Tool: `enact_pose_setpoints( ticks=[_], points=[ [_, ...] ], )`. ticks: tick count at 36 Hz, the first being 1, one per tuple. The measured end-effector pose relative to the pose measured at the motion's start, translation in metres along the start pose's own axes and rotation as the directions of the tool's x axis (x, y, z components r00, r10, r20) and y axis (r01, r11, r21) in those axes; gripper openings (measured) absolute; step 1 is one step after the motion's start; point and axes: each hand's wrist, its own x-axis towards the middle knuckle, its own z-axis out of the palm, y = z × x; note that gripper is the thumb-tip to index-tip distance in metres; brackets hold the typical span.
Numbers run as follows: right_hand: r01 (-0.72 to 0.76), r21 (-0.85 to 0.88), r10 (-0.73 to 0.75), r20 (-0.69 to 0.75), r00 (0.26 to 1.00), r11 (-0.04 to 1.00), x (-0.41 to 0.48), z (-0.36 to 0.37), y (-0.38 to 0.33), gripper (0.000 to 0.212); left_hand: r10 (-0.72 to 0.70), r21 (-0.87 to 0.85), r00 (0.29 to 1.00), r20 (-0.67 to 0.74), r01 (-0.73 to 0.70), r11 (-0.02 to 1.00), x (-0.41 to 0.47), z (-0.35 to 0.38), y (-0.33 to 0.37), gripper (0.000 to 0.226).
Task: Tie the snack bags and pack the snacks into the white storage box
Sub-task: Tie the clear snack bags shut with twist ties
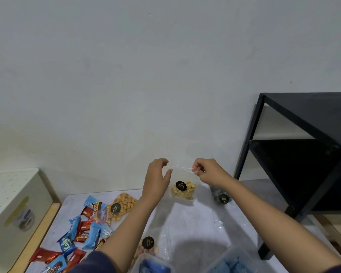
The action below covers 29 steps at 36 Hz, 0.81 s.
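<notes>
Right hand [203, 171]: raised above the table, fingertips pinching the top right edge of a clear snack bag.
Left hand [158, 174]: raised just beside the right hand, with a small gap between them. Its fingers are curved and its thumb is out at the bag's top left edge. Whether it grips the plastic cannot be told.
Snack bag [183, 191]: hangs between the hands with its top stretched flat. It holds pale yellow snacks and has a round black label low down.
Table [195, 217]: pale grey top, below the hands.
Bag of orange nuts [122, 206]: lies on the table, left of the held bag.
Wrapped bars [83, 229]: loose blue and red heap on the table's left side.
White storage box [0, 223]: stands left of the table, well apart from the held bag.
Black shelf [303, 154]: stands at the right, against the wall.
</notes>
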Motion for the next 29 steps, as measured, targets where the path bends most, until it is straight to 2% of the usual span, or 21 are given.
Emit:
enact_pose_setpoints(
  ticks=[2, 3, 5, 8, 11, 14, 20, 25, 29],
  points=[
    [-0.014, 0.0, 0.014, -0.024, 1.0, 1.0, -0.002, 0.007, 0.003, 0.023, -0.061, -0.055, 0.996, -0.062, 0.058, 0.997, -0.009, 0.005, -0.003, 0.012],
    [-0.017, -0.001, 0.016, -0.028, 0.999, 1.0, -0.004, 0.01, 0.005, 0.022, -0.095, -0.071, 0.994, -0.05, 0.091, 0.993, -0.014, 0.009, -0.004, 0.009],
    [-0.012, -0.009, 0.012, -0.023, 1.0, 1.0, -0.008, 0.019, 0.009, 0.021, -0.188, -0.11, 0.981, 0.04, 0.192, 0.975, -0.023, 0.019, -0.007, 0.015],
    [-0.001, -0.039, 0.002, 0.005, 1.0, 0.999, -0.014, 0.035, 0.016, 0.023, -0.343, -0.202, 0.917, 0.202, 0.382, 0.902, -0.034, 0.032, -0.012, 0.027],
    [0.033, -0.07, -0.028, 0.068, 0.997, 0.997, -0.022, 0.049, 0.025, 0.029, -0.428, -0.273, 0.865, 0.263, 0.492, 0.826, -0.042, 0.043, -0.018, 0.035],
    [0.054, -0.063, -0.047, 0.117, 0.992, 0.997, -0.031, 0.06, 0.033, 0.027, -0.492, -0.347, 0.818, 0.3, 0.573, 0.742, -0.049, 0.05, -0.023, 0.031],
    [0.038, -0.032, -0.031, 0.196, 0.98, 0.999, -0.044, 0.07, 0.045, 0.02, -0.513, -0.394, 0.728, 0.455, 0.681, 0.617, -0.063, 0.054, -0.034, 0.018],
    [-0.117, 0.134, 0.074, 0.287, 0.955, 0.984, -0.046, 0.075, 0.05, 0.009, -0.479, -0.416, 0.726, 0.493, 0.681, 0.603, -0.067, 0.057, -0.039, 0.009],
    [-0.195, 0.175, 0.129, 0.33, 0.935, 0.965, -0.045, 0.079, 0.052, 0.021, -0.405, -0.437, 0.727, 0.555, 0.669, 0.602, -0.071, 0.058, -0.043, 0.008]
  ],
)
